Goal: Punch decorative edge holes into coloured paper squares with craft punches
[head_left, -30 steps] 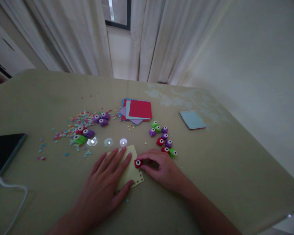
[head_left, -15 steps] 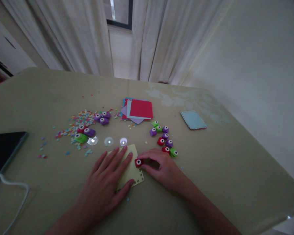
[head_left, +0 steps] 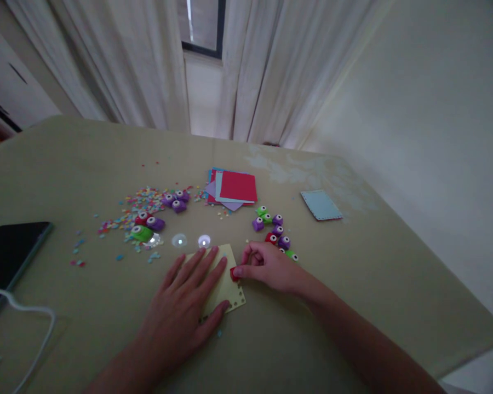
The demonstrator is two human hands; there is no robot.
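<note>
My left hand (head_left: 184,306) lies flat with fingers spread on a pale yellow paper card (head_left: 230,287), pinning it to the table. A row of punched holes runs along the card's right and lower edges. My right hand (head_left: 269,268) is closed around a small red paper punch (head_left: 234,273) set on the card's right edge, with the thumb pressing on top. Just beyond the right hand lies a cluster of small purple, green and red punches (head_left: 273,230).
A stack of coloured paper squares (head_left: 234,189) lies further back. Confetti and more punches (head_left: 148,221) are scattered left of it. A light blue card (head_left: 321,205) lies at the right. A dark phone (head_left: 8,257) with a white cable (head_left: 33,328) sits at the left edge.
My right hand has curled tighter over the red punch, now covering most of it. The left hand stays flat on the card. The camera view shifted slightly.
</note>
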